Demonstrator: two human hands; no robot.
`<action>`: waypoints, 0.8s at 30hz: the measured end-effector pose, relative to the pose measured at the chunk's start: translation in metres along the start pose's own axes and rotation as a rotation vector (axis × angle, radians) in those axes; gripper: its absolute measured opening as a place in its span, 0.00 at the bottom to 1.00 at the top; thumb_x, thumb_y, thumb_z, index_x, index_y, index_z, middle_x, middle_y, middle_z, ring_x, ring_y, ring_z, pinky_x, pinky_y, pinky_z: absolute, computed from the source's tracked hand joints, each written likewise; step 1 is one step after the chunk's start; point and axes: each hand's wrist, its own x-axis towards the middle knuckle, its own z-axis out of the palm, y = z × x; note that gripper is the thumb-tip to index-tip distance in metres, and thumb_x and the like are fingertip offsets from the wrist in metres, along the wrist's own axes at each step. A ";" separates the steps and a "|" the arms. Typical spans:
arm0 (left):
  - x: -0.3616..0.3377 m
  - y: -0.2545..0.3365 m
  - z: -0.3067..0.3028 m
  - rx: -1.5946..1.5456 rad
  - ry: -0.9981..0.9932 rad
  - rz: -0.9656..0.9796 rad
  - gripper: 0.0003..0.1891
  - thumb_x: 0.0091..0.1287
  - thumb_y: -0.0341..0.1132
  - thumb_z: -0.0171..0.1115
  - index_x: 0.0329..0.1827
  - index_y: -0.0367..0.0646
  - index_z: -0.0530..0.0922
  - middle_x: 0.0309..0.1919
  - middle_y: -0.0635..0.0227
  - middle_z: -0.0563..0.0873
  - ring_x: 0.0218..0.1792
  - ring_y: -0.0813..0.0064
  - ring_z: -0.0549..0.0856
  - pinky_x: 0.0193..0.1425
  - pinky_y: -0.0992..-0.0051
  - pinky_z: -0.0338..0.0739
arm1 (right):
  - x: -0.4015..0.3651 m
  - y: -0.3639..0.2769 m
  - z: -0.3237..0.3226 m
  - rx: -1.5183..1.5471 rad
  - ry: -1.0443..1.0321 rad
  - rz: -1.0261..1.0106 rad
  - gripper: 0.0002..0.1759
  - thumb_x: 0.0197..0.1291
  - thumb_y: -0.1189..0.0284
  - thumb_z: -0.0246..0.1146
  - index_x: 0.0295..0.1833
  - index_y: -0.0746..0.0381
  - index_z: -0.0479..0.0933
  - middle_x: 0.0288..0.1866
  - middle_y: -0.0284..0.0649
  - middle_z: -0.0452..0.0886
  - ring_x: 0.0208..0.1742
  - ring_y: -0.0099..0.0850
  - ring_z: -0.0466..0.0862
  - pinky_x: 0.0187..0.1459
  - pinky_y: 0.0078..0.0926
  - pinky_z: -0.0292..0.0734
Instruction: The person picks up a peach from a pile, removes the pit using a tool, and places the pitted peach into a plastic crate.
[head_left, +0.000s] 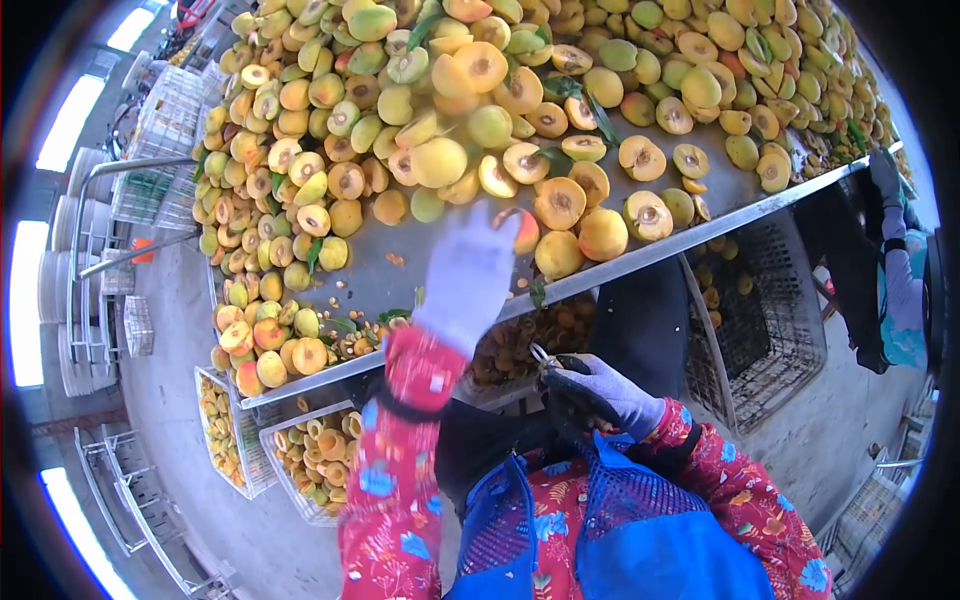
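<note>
Your left hand [470, 265], blurred at the frame's centre, is just beside a reddish fruit [524, 232] on the table [370, 285]; its opening I cannot tell. Your right hand [607, 388] (it is lower) is closed around a metal tool [541, 354].

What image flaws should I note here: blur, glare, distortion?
Head view throughout: left hand blurred, right hand sharper; a hazy patch softens some fruit near top centre; bright strips along the left side are blown out to white; fisheye distortion toward the edges, with black corners around the rounded image.
</note>
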 end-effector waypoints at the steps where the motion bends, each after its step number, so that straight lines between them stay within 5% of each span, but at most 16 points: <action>1: 0.014 -0.007 0.020 -0.021 0.005 0.070 0.27 0.64 0.39 0.63 0.66 0.44 0.70 0.56 0.48 0.79 0.57 0.48 0.79 0.62 0.58 0.73 | -0.006 -0.006 0.002 -0.039 0.011 -0.002 0.16 0.72 0.58 0.57 0.41 0.61 0.74 0.24 0.30 0.75 0.18 0.17 0.72 0.20 0.16 0.66; 3: 0.033 -0.016 0.052 -0.057 0.008 0.215 0.30 0.62 0.40 0.64 0.67 0.42 0.68 0.56 0.46 0.78 0.59 0.48 0.78 0.64 0.58 0.72 | -0.011 -0.010 0.002 -0.085 0.057 -0.028 0.15 0.71 0.59 0.58 0.41 0.62 0.75 0.25 0.31 0.76 0.20 0.18 0.73 0.22 0.17 0.67; 5: 0.036 -0.015 0.033 -0.162 -0.177 0.088 0.31 0.62 0.40 0.63 0.68 0.40 0.66 0.57 0.45 0.77 0.59 0.46 0.77 0.66 0.57 0.71 | -0.017 -0.003 -0.003 -0.096 0.128 -0.075 0.15 0.70 0.61 0.59 0.43 0.64 0.74 0.26 0.33 0.77 0.22 0.21 0.75 0.24 0.23 0.70; 7: 0.032 -0.019 0.021 -0.355 -0.260 -0.060 0.30 0.65 0.38 0.60 0.68 0.36 0.64 0.58 0.48 0.77 0.59 0.48 0.78 0.66 0.59 0.74 | -0.015 0.017 -0.015 -0.415 0.275 -0.420 0.15 0.69 0.63 0.60 0.44 0.66 0.74 0.27 0.37 0.78 0.24 0.27 0.79 0.28 0.30 0.72; 8: 0.022 -0.027 0.016 -0.793 -0.311 -0.159 0.30 0.65 0.38 0.61 0.68 0.36 0.64 0.59 0.50 0.77 0.60 0.50 0.79 0.65 0.60 0.75 | -0.015 0.016 -0.015 -0.578 0.348 -0.589 0.15 0.68 0.63 0.61 0.45 0.67 0.74 0.27 0.40 0.78 0.26 0.30 0.80 0.30 0.34 0.74; 9: 0.007 -0.036 0.011 -1.231 -0.357 -0.263 0.30 0.66 0.38 0.61 0.68 0.36 0.64 0.60 0.52 0.77 0.60 0.52 0.79 0.64 0.60 0.77 | -0.022 0.010 -0.014 -0.714 0.403 -0.615 0.17 0.68 0.65 0.61 0.50 0.69 0.71 0.29 0.47 0.80 0.30 0.44 0.84 0.35 0.43 0.75; 10: -0.009 -0.038 0.009 -1.669 -0.394 -0.375 0.30 0.66 0.38 0.62 0.68 0.36 0.64 0.61 0.53 0.77 0.60 0.54 0.80 0.63 0.61 0.78 | -0.027 0.001 -0.009 -0.732 0.406 -0.581 0.17 0.68 0.65 0.61 0.51 0.69 0.71 0.29 0.48 0.81 0.30 0.47 0.84 0.34 0.44 0.75; 13: -0.076 -0.028 0.015 -1.459 -0.047 -0.157 0.29 0.71 0.42 0.55 0.71 0.36 0.63 0.66 0.52 0.74 0.65 0.53 0.76 0.66 0.55 0.75 | -0.031 -0.019 0.010 -0.851 0.382 -0.538 0.17 0.67 0.66 0.60 0.52 0.69 0.69 0.29 0.51 0.82 0.31 0.52 0.83 0.32 0.45 0.76; 14: -0.095 -0.024 0.020 -1.662 -0.029 -0.211 0.29 0.73 0.45 0.52 0.72 0.37 0.63 0.67 0.51 0.72 0.67 0.51 0.74 0.68 0.52 0.73 | -0.030 -0.024 0.018 -0.928 0.367 -0.566 0.17 0.67 0.66 0.60 0.51 0.69 0.69 0.29 0.51 0.81 0.30 0.53 0.83 0.31 0.45 0.76; 15: -0.111 -0.017 0.028 -1.975 -0.018 -0.291 0.29 0.75 0.47 0.50 0.72 0.37 0.63 0.69 0.50 0.71 0.68 0.49 0.73 0.70 0.50 0.71 | -0.029 -0.027 0.025 -1.005 0.354 -0.592 0.17 0.67 0.66 0.60 0.51 0.69 0.69 0.28 0.51 0.81 0.30 0.54 0.83 0.30 0.46 0.76; 16: -0.121 -0.004 0.031 -2.766 0.065 -0.547 0.30 0.75 0.51 0.48 0.72 0.37 0.65 0.69 0.49 0.71 0.69 0.49 0.72 0.72 0.50 0.69 | -0.027 -0.029 0.031 -1.067 0.325 -0.614 0.17 0.67 0.66 0.61 0.50 0.69 0.69 0.27 0.51 0.81 0.29 0.53 0.83 0.28 0.45 0.76; 17: -0.125 0.005 0.031 -2.651 0.084 -0.598 0.34 0.75 0.58 0.44 0.71 0.36 0.66 0.66 0.48 0.74 0.67 0.48 0.74 0.72 0.50 0.68 | -0.026 -0.030 0.037 -1.129 0.298 -0.634 0.17 0.66 0.66 0.61 0.49 0.69 0.69 0.26 0.50 0.81 0.27 0.52 0.83 0.27 0.45 0.76; 22: -0.142 0.037 0.040 -1.957 0.163 -0.460 0.36 0.74 0.63 0.44 0.67 0.36 0.69 0.59 0.51 0.79 0.59 0.53 0.80 0.67 0.55 0.74 | -0.021 -0.019 0.053 -1.324 0.288 -0.713 0.20 0.66 0.64 0.61 0.45 0.72 0.68 0.21 0.47 0.78 0.20 0.45 0.82 0.20 0.39 0.74; 24: -0.148 0.043 0.040 -2.059 0.227 -0.433 0.35 0.75 0.62 0.44 0.66 0.36 0.69 0.57 0.53 0.80 0.57 0.56 0.82 0.65 0.58 0.77 | -0.024 -0.020 0.059 -1.356 0.265 -0.655 0.20 0.66 0.64 0.61 0.45 0.73 0.68 0.19 0.46 0.78 0.19 0.44 0.81 0.19 0.39 0.73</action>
